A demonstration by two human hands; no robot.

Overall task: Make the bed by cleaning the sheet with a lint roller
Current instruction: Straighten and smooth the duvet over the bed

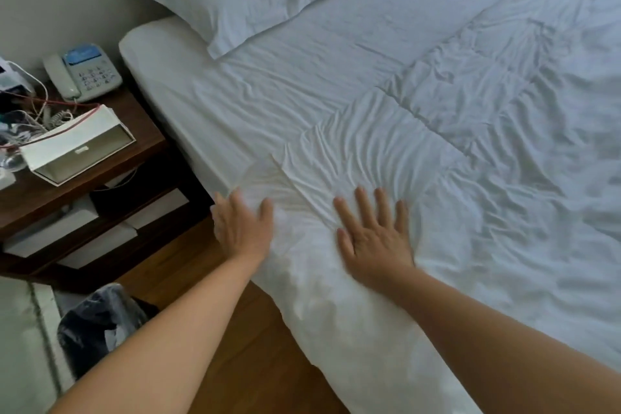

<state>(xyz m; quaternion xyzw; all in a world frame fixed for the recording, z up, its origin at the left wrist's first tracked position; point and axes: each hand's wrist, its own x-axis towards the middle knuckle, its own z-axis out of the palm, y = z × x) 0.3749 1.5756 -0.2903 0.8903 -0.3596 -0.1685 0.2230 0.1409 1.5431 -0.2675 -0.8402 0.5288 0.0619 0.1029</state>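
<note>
Now both arms outstretched: left hand (242,225) flat at the bed edge, right hand (373,235) beside it, fingers spread, pressing the wrinkled sheet (369,144), holding nothing.

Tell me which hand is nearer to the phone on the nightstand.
Left. The left hand rests at the bed's near edge, on the side facing the nightstand where the phone sits. The right hand lies flat on the duvet, farther in from that edge.

Left hand (243,225) — motion-blurred; nightstand (84,158) edge-cropped
</note>
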